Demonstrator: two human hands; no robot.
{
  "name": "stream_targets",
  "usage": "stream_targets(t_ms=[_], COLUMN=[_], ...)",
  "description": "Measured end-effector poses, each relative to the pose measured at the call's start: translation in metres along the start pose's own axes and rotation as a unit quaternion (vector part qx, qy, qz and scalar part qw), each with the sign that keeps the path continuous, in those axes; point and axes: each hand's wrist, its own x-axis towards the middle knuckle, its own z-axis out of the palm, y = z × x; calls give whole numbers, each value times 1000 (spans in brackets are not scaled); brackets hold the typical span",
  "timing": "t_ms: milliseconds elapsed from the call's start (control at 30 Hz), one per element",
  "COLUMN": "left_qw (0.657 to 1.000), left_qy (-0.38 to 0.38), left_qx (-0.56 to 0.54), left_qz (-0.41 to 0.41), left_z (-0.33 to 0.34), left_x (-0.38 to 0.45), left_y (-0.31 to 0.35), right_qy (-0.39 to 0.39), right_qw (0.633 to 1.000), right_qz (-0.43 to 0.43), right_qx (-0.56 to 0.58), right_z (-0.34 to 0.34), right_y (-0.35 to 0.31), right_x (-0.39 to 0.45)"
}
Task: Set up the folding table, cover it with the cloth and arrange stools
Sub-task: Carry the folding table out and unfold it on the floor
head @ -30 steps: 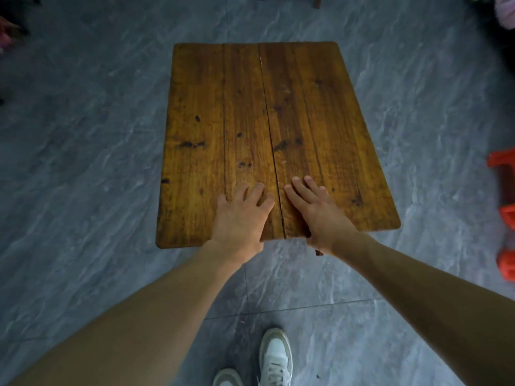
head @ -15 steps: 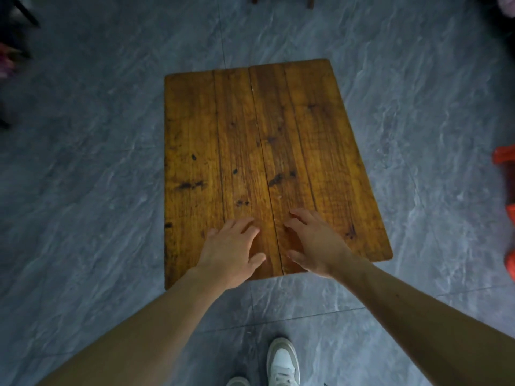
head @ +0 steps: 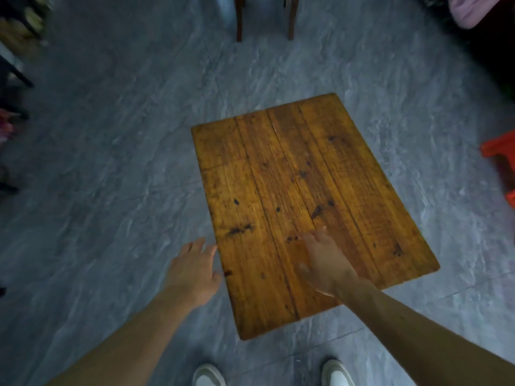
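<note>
Grey marbled floor tiles fill most of the view, dim toward the edges; the wooden table stands set up at centre right, its top of four long boards, worn and marked with dark knots and stains, bare, no cloth on it. Left hand is out over the floor just beside the table's left edge, fingers straight and loosely spread, holding nothing; whether the fingertips touch the edge cannot be told. Right hand is over the near middle of the tabletop, fingers extended and relaxed, empty; blurred, so contact with the wood cannot be told. Both forearms reach in from the bottom corners. Two white shoes at bottom: one left of centre, one right of it, both on the tiles just short of the table's near edge. Red stool at the right border, well apart from the table, partly cut off. Two wooden legs of some furniture at top centre, beyond the table. Pink cloth in the top right corner against a dark mass. Left border: dark, blurred clutter, not identifiable.
</note>
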Motion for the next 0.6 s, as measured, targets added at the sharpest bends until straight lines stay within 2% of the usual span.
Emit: stream_targets(t_ms=[133,267,467,600], left_qw=[997,990,981,960], left_qy=[21,51,37,43], left_qx=[26,28,65,107], left_qz=[67,126,182,255], left_z=[-25,-59,-94,-118], left_x=[-2,14,64,116], left_y=[-38,-61,-73,-63], right_qy=[18,9,61,89], right_qw=[997,995,987,978], right_qz=[65,82,126,170], right_qx=[44,48,83,85], right_z=[11,22,13,10], right_y=[-58,-106,-127,-125], right_x=[4,15,59,94])
